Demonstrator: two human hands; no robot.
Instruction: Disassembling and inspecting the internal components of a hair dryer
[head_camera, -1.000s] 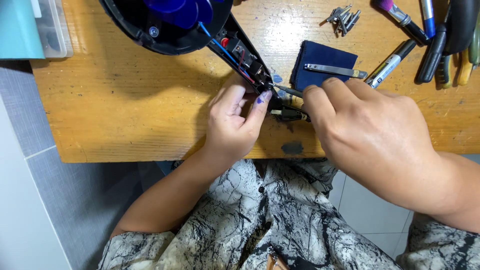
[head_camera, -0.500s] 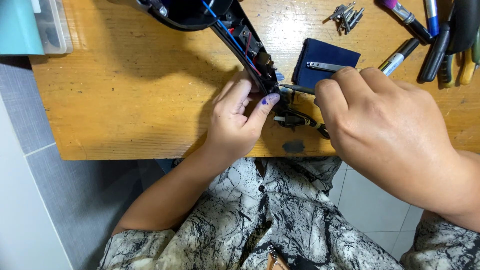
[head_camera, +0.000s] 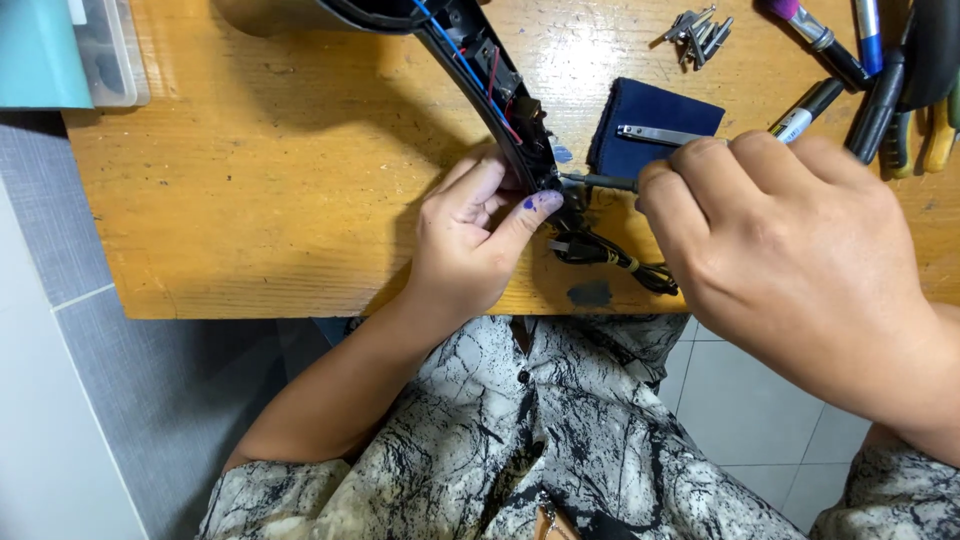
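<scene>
At the near edge of the wooden bench (head_camera: 250, 200), both hands work on an opened black handle (head_camera: 490, 90) with blue and red wires running inside it. The handle slants from the top of the frame down to the bench middle; its top end is cut off by the frame.

Left hand (head_camera: 475, 235): fingers curled around the handle's lower end, thumb pressed on its side, firm pinch.

Right hand (head_camera: 790, 250): closed around a thin dark tool (head_camera: 600, 181), only the shaft shows. The tip meets the handle's lower end just above the left thumb. Can't tell the tool type; the grip end is hidden in the fist.

A black cord (head_camera: 615, 260) comes out of the handle's end and coils on the bench just below the tool, between the two hands.

Behind the right hand lies a dark blue cloth (head_camera: 650, 125) with a metal strip (head_camera: 655, 133) on it. A small pile of screws (head_camera: 700, 28) sits further back. Pens and pliers (head_camera: 880, 70) are lined up at the far right. A teal box (head_camera: 40, 50) and a clear case (head_camera: 110, 50) are at the far left corner.
</scene>
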